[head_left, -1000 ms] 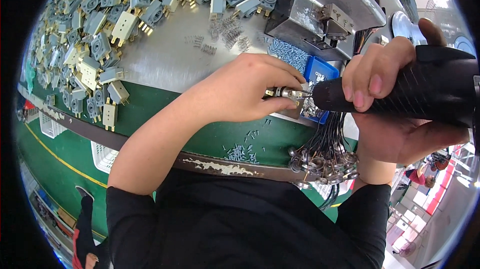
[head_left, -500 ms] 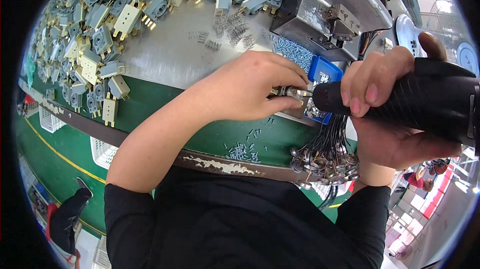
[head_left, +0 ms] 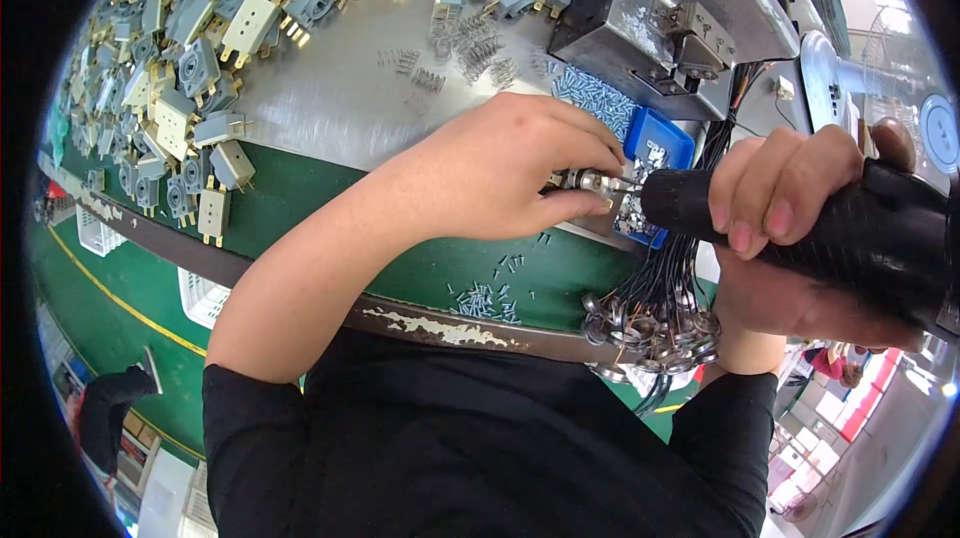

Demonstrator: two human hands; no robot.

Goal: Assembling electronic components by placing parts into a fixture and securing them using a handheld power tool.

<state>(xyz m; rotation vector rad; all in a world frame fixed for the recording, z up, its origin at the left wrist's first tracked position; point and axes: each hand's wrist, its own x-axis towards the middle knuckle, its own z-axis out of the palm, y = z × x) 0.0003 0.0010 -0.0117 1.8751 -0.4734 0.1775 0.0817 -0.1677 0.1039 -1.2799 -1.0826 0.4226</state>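
Observation:
My left hand (head_left: 520, 173) pinches a small metal-and-pale part (head_left: 592, 182) between thumb and fingers, just above the edge of the steel plate. Much of that part is hidden by the fingers. My right hand (head_left: 785, 198) is wrapped round a black power screwdriver (head_left: 850, 238), held almost level with its nose toward the left. Its thin bit reaches the pinched part; whether it sits in a screw is too small to tell. Right beside both hands lies a blue tray (head_left: 676, 138) with small metal pieces (head_left: 652, 160).
Grey and cream pronged plug parts (head_left: 200, 68) heap at the left and back. Springs (head_left: 475, 46) and bluish screws (head_left: 595, 98) lie on the steel plate (head_left: 320, 88). Loose screws (head_left: 484, 302) and wired metal rings (head_left: 650, 328) lie nearer me. A metal fixture (head_left: 690, 28) stands back right.
The screwdriver and my right hand have shifted slightly right and toward me, the tool tilting a little. My left hand keeps its pinch almost in place. A person on the floor at left has moved.

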